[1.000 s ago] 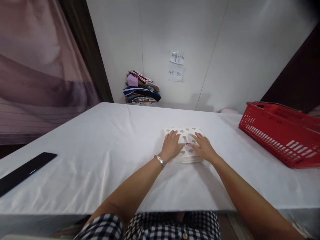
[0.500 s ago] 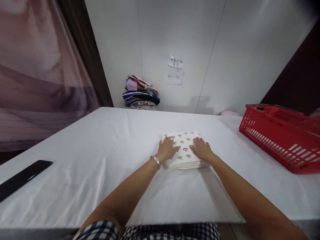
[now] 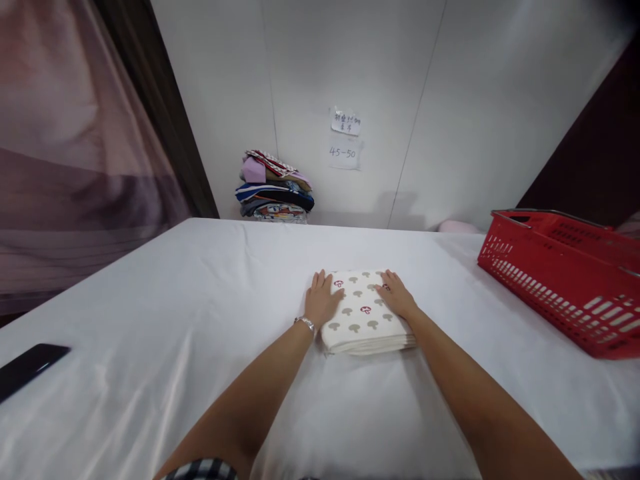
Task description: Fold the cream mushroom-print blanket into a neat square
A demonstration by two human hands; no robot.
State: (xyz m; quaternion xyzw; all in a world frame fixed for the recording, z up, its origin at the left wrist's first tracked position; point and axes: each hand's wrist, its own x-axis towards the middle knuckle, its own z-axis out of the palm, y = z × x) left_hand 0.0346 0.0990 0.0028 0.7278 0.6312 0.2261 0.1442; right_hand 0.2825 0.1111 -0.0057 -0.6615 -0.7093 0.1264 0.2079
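A folded white cloth with grey mushroom shapes and a few small red motifs lies on the white-covered table, its stacked layers showing along the near edge. My left hand rests along the cloth's left side, fingers stretched forward and the thumb over the top surface. A silver bracelet circles that wrist. On the cloth's far right part lies my right hand, palm down and fingers extended. Both hands touch the cloth and neither grips it.
A red plastic basket stands at the right. A black phone-like slab lies at the left edge of the table. Beyond the far edge, a pile of folded fabrics sits against the wall, left of two paper notes.
My left hand has slid outward from the top of the cloth to its left side. My right hand stays on the right part. The view has shifted slightly.
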